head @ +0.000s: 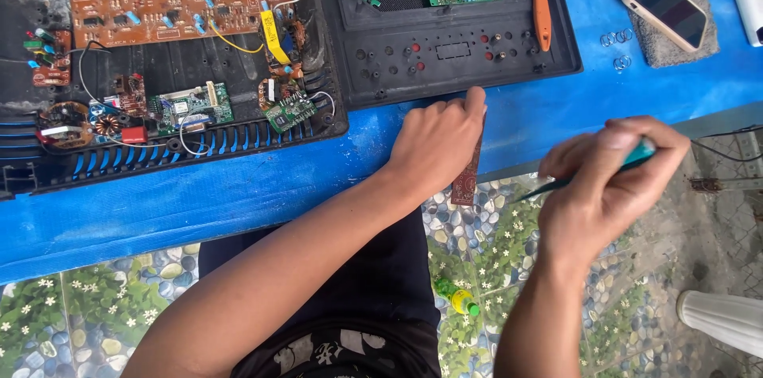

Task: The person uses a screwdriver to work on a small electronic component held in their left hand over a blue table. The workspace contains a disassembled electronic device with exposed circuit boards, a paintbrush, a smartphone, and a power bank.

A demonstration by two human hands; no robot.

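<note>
Blue table (238, 187); pebble-pattern floor (79, 314) below.

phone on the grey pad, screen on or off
Off, it seems: the phone lies face up on the grey pad, its screen dark and blank.

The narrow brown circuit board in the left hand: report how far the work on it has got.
Done: the black plastic casing lies opened on the blue table, long brown circuit board exposed. In hand: the left hand holds the narrow brown circuit board on edge; the right hand points a teal-handled tool at it. Left: the board is still outside the casing.
</note>
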